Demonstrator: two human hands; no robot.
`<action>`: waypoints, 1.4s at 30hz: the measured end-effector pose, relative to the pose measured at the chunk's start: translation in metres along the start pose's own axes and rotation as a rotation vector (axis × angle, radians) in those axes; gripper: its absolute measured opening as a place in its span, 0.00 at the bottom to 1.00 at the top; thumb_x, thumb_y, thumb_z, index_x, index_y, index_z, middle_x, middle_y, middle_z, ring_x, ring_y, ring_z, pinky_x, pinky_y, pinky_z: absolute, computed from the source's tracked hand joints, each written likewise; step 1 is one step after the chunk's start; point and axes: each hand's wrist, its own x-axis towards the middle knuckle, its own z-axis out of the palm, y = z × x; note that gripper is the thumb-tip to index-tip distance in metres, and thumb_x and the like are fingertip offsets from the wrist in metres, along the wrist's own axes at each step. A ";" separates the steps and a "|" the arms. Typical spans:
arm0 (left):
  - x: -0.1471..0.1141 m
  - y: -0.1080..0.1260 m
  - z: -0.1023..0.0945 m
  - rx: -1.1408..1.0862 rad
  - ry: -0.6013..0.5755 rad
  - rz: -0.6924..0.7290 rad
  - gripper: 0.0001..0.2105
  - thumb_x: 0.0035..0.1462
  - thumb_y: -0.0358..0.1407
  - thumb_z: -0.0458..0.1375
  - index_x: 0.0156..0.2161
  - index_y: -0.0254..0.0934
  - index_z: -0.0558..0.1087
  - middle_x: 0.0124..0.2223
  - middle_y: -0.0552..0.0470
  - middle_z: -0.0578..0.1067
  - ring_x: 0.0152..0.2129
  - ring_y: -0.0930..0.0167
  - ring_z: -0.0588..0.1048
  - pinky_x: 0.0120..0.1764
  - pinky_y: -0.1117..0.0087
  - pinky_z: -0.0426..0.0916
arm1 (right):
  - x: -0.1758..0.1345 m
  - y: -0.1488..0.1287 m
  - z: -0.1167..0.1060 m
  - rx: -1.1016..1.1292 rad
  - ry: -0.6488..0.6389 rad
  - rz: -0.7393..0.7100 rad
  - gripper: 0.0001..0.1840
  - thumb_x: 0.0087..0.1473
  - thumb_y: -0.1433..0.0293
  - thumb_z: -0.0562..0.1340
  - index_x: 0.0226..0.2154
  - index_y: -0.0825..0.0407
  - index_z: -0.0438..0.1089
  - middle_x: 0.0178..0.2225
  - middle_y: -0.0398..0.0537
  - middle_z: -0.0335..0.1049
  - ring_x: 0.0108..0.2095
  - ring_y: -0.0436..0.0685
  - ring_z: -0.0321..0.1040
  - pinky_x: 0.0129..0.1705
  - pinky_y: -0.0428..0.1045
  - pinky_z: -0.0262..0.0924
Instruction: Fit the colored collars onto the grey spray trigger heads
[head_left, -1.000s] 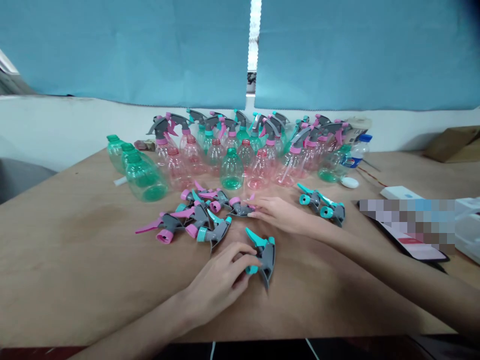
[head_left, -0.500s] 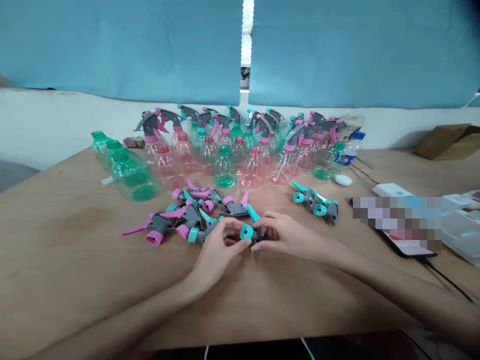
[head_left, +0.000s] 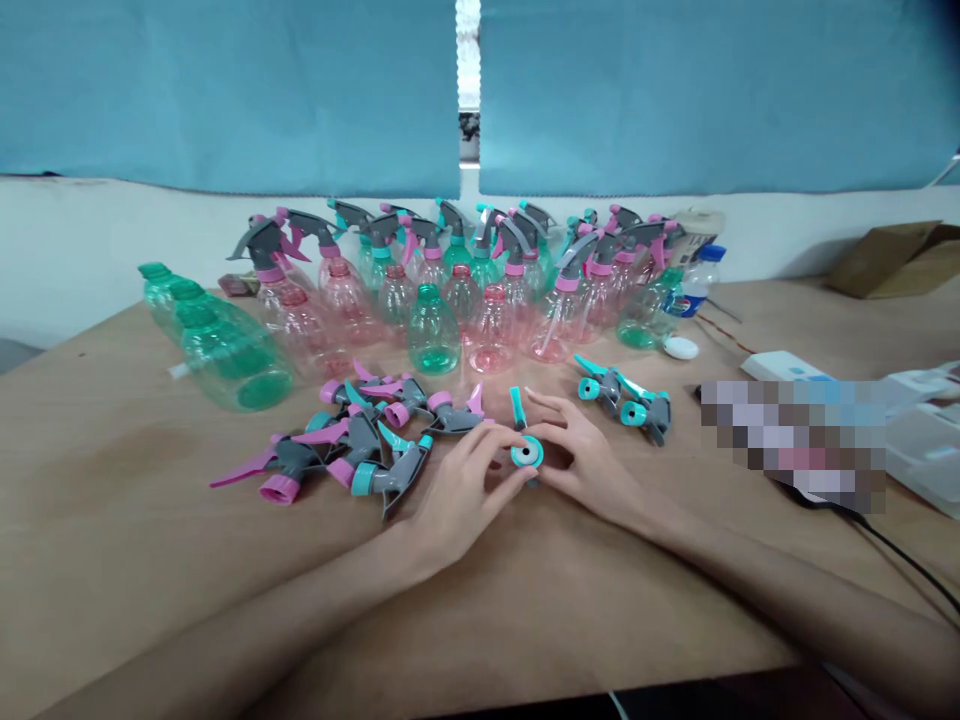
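Between my two hands is a grey trigger spray head [head_left: 527,452] with a teal collar, its round opening facing me and its teal trigger pointing away. My left hand [head_left: 466,487] pinches the collar between thumb and fingers. From the other side my right hand [head_left: 592,462] grips the body, most of which its fingers hide. Just left of my left hand lies a teal-collared spray head [head_left: 397,475] on the table. Beside it is a pile of more spray heads, such as a pink-collared one [head_left: 289,468]. Two teal ones [head_left: 645,413] lie to the right.
Several pink and green bottles, many with spray heads, stand at the back, among them a green bottle [head_left: 433,335]. Green bottles [head_left: 236,350] lean at left. At right are a Pepsi bottle [head_left: 697,285], a white oval object [head_left: 681,348], a blurred-out device [head_left: 795,440] and a cardboard box [head_left: 892,262].
The held spray head has turned so its collar opening faces me more squarely. My left hand has closed onto the collar. The whole view has shifted slightly.
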 end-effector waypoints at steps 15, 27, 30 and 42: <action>0.008 -0.010 -0.001 0.350 -0.038 0.141 0.12 0.63 0.34 0.50 0.52 0.42 0.65 0.45 0.48 0.69 0.41 0.67 0.71 0.42 0.64 0.70 | -0.001 0.006 0.000 0.009 0.002 0.077 0.13 0.54 0.68 0.61 0.44 0.51 0.69 0.52 0.56 0.64 0.55 0.61 0.61 0.54 0.58 0.60; 0.008 -0.008 0.001 0.550 -0.012 0.257 0.15 0.59 0.28 0.50 0.51 0.40 0.63 0.46 0.45 0.66 0.35 0.68 0.71 0.35 0.66 0.72 | 0.001 0.006 0.000 0.022 0.043 0.048 0.12 0.53 0.68 0.62 0.43 0.49 0.71 0.50 0.53 0.64 0.51 0.60 0.64 0.52 0.57 0.62; 0.009 -0.009 0.002 0.603 -0.004 0.271 0.15 0.58 0.28 0.51 0.51 0.39 0.63 0.46 0.44 0.66 0.37 0.65 0.71 0.35 0.65 0.72 | 0.002 0.006 0.001 0.014 0.057 0.050 0.11 0.53 0.68 0.62 0.42 0.49 0.72 0.49 0.53 0.65 0.51 0.60 0.64 0.51 0.57 0.63; 0.008 -0.011 -0.004 0.298 -0.038 0.079 0.09 0.61 0.35 0.52 0.47 0.40 0.65 0.45 0.48 0.63 0.34 0.71 0.71 0.39 0.65 0.69 | 0.000 0.002 0.001 -0.010 -0.046 0.049 0.18 0.52 0.70 0.62 0.48 0.49 0.69 0.55 0.54 0.59 0.56 0.61 0.56 0.56 0.59 0.57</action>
